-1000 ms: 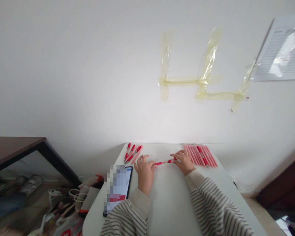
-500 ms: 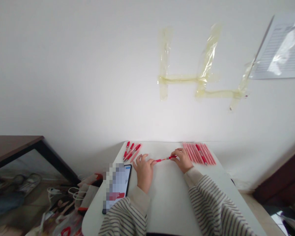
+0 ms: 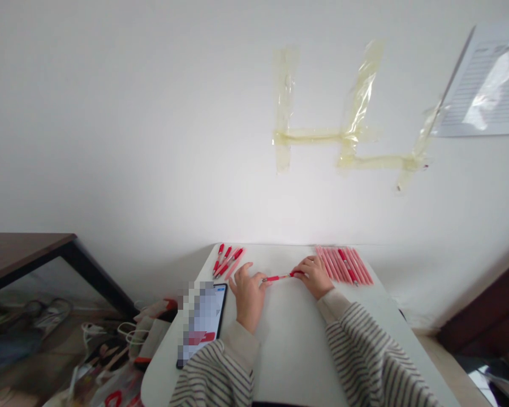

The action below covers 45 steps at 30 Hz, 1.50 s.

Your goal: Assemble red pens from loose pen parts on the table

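Observation:
A red pen [image 3: 277,277] lies between my two hands, just above or on the white table [image 3: 292,350]. My left hand [image 3: 250,291] pinches its left end between thumb and finger. At the other end, my right hand [image 3: 314,276] has its fingers closed on the red part. Right of my right hand lies a row of several pink pens [image 3: 331,263], with a red pen [image 3: 348,265] among them. Beyond my left hand is a loose group of several red and pink pens [image 3: 228,260].
A phone [image 3: 212,316], partly blurred out, lies on the table's left side. Behind the table rises a white wall [image 3: 152,141] with yellowed tape [image 3: 314,137] and a paper sheet [image 3: 487,85]. A dark desk [image 3: 25,254] stands at left, above bags and cables [image 3: 131,333].
My right hand has shifted slightly left with the pen's right end. More of the pen's left end shows at my left fingertips.

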Each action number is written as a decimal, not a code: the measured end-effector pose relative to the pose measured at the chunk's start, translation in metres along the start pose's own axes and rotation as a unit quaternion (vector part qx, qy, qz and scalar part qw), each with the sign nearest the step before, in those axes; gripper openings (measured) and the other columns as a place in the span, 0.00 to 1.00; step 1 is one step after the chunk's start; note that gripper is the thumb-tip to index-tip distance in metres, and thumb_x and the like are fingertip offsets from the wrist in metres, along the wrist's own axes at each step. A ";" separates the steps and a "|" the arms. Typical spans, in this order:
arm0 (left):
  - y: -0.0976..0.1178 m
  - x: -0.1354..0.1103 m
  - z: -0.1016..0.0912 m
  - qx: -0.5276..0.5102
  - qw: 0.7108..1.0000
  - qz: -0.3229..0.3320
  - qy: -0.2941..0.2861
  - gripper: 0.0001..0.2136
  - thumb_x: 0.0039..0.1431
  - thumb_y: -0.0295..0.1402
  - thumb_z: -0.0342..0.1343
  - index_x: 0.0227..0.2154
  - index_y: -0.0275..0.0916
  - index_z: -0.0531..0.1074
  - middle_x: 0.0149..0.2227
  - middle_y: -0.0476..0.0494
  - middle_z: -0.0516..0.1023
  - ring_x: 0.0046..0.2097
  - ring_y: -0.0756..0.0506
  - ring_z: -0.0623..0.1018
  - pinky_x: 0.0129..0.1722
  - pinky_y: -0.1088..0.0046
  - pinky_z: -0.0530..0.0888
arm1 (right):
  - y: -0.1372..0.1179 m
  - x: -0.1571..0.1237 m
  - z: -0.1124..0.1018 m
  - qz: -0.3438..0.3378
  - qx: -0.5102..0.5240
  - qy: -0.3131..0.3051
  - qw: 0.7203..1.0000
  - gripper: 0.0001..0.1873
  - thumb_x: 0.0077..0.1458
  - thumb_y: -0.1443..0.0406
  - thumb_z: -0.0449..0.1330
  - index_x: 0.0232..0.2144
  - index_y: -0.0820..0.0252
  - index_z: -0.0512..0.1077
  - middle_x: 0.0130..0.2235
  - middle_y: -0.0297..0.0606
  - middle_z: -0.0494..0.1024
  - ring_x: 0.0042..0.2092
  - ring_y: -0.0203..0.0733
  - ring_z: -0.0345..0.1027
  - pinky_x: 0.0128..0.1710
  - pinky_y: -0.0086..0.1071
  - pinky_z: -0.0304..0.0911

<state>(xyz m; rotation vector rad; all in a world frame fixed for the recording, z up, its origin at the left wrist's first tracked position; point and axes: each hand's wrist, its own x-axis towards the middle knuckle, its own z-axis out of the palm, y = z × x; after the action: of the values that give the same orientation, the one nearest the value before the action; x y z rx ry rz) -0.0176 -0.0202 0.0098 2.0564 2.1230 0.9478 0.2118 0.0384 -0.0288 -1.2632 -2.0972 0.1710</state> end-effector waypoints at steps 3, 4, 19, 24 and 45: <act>-0.001 0.000 0.001 -0.001 1.000 -0.002 -0.001 0.05 0.55 0.35 0.63 0.33 0.47 0.82 0.58 0.41 0.69 0.62 0.35 0.65 0.64 0.41 0.56 | -0.001 0.000 -0.002 -0.004 0.008 0.009 1.000 0.08 0.61 0.60 0.61 0.39 0.49 0.81 0.40 0.39 0.80 0.51 0.52 0.63 0.55 0.49 0.60; -0.002 -0.001 0.002 0.000 1.000 -0.005 -0.003 0.05 0.55 0.36 0.63 0.33 0.47 0.82 0.58 0.41 0.69 0.62 0.34 0.65 0.64 0.42 0.56 | -0.002 0.001 -0.003 -0.005 0.011 0.012 1.000 0.08 0.61 0.61 0.62 0.40 0.49 0.81 0.41 0.39 0.80 0.52 0.52 0.63 0.55 0.49 0.60; -0.002 0.001 0.002 0.007 1.000 -0.017 0.007 0.04 0.52 0.35 0.65 0.32 0.51 0.82 0.57 0.45 0.70 0.61 0.37 0.65 0.63 0.47 0.56 | -0.012 -0.001 -0.006 0.025 -0.017 -0.038 0.999 0.11 0.60 0.61 0.62 0.44 0.44 0.80 0.42 0.36 0.81 0.53 0.52 0.64 0.59 0.52 0.54; -0.004 0.000 0.006 0.014 1.000 -0.008 0.004 0.05 0.54 0.38 0.64 0.33 0.51 0.83 0.58 0.44 0.71 0.60 0.35 0.65 0.62 0.45 0.56 | -0.012 0.000 -0.008 0.015 -0.004 -0.018 1.000 0.08 0.56 0.64 0.63 0.39 0.47 0.79 0.41 0.37 0.80 0.53 0.52 0.64 0.58 0.50 0.56; -0.002 -0.001 0.003 -0.001 1.000 -0.008 0.000 0.06 0.57 0.39 0.61 0.34 0.53 0.83 0.59 0.46 0.71 0.61 0.35 0.65 0.63 0.42 0.55 | -0.013 0.000 -0.007 0.013 0.001 -0.025 1.000 0.11 0.63 0.60 0.57 0.42 0.45 0.79 0.43 0.38 0.79 0.53 0.51 0.64 0.58 0.52 0.56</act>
<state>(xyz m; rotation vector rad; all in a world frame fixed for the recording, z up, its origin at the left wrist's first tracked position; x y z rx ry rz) -0.0180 -0.0196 0.0057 2.0357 2.1335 0.9482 0.2063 0.0304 -0.0177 -1.2972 -2.1241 0.2189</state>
